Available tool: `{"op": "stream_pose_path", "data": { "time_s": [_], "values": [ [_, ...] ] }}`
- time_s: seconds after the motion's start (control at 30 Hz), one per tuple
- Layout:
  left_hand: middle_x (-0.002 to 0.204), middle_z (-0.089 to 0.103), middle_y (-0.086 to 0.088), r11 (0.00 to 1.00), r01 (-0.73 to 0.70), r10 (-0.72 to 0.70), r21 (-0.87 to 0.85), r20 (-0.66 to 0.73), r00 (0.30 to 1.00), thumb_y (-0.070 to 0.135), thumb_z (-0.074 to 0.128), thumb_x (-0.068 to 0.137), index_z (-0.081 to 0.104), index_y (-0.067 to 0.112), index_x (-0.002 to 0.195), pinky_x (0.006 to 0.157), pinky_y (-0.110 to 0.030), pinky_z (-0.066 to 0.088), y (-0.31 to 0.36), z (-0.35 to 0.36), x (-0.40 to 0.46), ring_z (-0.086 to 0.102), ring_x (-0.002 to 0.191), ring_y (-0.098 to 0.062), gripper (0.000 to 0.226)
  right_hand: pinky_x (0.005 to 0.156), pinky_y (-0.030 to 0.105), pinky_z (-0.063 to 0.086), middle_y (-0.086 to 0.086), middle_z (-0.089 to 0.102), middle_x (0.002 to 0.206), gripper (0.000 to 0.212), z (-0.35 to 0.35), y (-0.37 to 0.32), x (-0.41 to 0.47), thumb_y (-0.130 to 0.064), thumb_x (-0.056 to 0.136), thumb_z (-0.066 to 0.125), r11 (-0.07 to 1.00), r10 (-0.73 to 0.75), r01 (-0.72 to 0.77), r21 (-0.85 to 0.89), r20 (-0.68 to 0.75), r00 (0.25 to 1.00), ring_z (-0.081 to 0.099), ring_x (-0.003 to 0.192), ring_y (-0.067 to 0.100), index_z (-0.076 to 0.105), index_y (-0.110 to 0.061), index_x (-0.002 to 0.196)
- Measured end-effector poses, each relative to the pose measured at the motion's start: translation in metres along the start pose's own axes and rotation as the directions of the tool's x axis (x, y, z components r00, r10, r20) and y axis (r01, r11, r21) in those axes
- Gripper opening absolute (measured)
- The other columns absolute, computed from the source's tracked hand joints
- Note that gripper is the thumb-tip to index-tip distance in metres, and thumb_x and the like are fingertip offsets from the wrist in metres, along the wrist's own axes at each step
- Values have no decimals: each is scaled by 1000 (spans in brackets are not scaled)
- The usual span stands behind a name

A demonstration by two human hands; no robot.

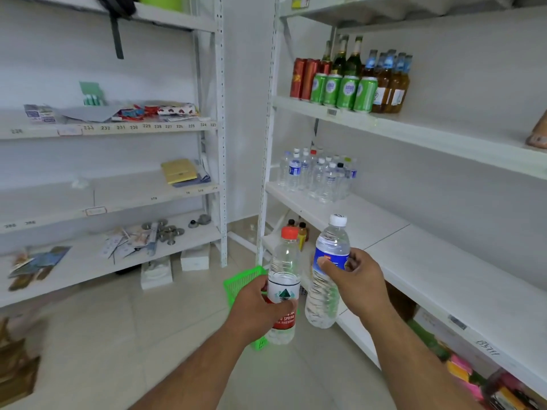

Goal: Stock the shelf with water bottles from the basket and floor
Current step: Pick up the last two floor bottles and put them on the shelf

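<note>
Bottles of water are sitting in both hands, close to the camera. The left hand (pixel 257 306) is holding the red-cap bottle (pixel 283 287) with its fingers curling round the white and red label. The right hand (pixel 356 281) is gripping the white-cap bottle (pixel 328 272), with the thumb pressing on the blue label. Both bottles are standing almost upright and are just beside each other, above the floor (pixel 154 321).

Right behind the left hand, a green basket (pixel 241 281) is peeking out. I cannot tell what is lying inside it.

On the right, the white shelf (pixel 444 261) is running away from the hands, and the board near the right hand is bare. Farther along that same board, a group of water bottles (pixel 318 174) is standing together by the wall. Under that board, some small bottles (pixel 297 229) with dark caps are standing.

One board higher, green cans (pixel 344 91) are lining up in front. Red cans (pixel 305 76) are standing to their left. Green glass bottles (pixel 347 56) and brown bottles (pixel 390 81) are standing behind and to the right.

On the far left, another shelf (pixel 118 184) is holding papers, packets and some round metal bits. White boxes (pixel 174 269) are sitting on the floor below it.
</note>
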State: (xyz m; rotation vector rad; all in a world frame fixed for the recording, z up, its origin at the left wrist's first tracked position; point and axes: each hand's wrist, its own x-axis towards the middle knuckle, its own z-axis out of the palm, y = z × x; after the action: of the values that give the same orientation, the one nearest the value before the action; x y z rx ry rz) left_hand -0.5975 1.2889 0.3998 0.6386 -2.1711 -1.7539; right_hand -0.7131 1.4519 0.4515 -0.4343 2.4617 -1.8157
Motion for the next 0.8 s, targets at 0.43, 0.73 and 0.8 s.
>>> {"op": "stream_pose_path", "data": {
  "time_s": [0.43,0.73,0.8],
  "values": [
    [94,73,11,996,53,-52,69,-18,998,21,84,71,66,31,105,66,-12,51,2,-27,167,69,80,4,40,70,25,51,-18,70,93,33,72,14,160,-34,76,83,1000,-19,19,3,54,998,68,85,5,65,-34,103],
    [96,72,13,996,43,-44,83,19,999,19,83,72,65,30,107,70,-14,51,4,-50,275,66,86,3,41,77,34,56,-14,73,92,25,119,6,250,-36,78,82,999,-30,32,-42,54,998,68,87,6,69,-33,98],
    [96,71,14,996,24,-27,88,43,999,20,83,73,64,34,104,68,-11,49,2,-58,301,65,87,4,39,81,38,57,-12,73,94,24,133,8,267,-37,78,82,998,-24,26,-56,38,999,68,90,10,69,-34,98]
  ]
}}
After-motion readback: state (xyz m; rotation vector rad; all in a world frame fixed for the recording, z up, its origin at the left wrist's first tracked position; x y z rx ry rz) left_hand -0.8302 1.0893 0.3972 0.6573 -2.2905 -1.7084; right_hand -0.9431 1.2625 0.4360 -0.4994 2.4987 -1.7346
